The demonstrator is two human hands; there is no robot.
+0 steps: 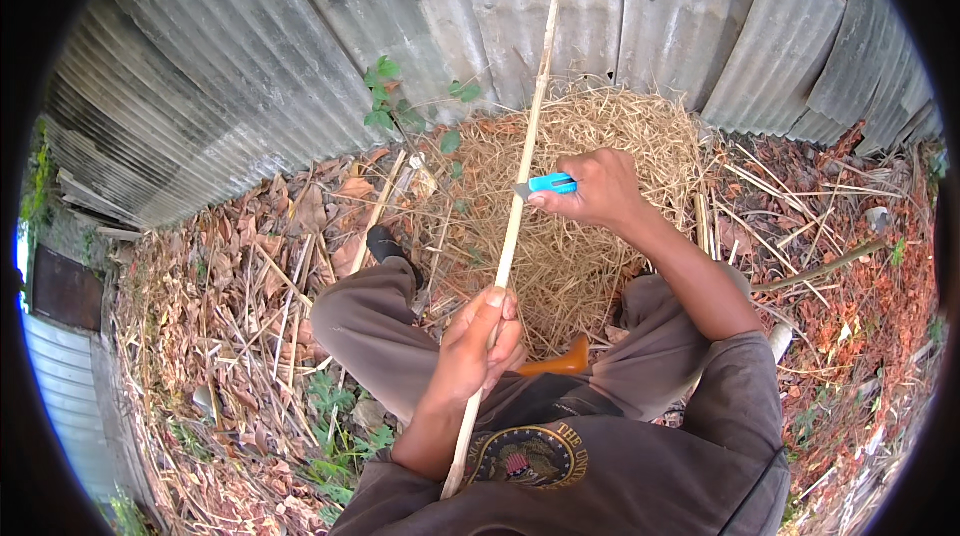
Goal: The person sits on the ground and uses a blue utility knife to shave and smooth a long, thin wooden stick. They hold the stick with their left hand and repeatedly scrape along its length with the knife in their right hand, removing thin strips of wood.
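Note:
A long, pale stick [517,226], stripped and slender like bamboo, slants from my lap up toward the metal fence. My left hand [480,341] is wrapped round its lower half, thumb lying along it. In my right hand [596,188] is a blue utility knife [553,183], gripped with the thumb along its underside. Its short blade meets the stick a little above the middle. Below that spot, a heap of dry, straw-coloured shavings [590,271] spreads between my legs. An orange, curved object [562,360] lies by my lap, partly hidden by my clothes.
A corrugated metal fence [540,26] stands close behind the shavings. Dry leaves [240,306] and thin sticks cover the ground at the left. More twigs and a thicker branch [825,266] lie at the right. A small green plant [385,96] grows against the fence.

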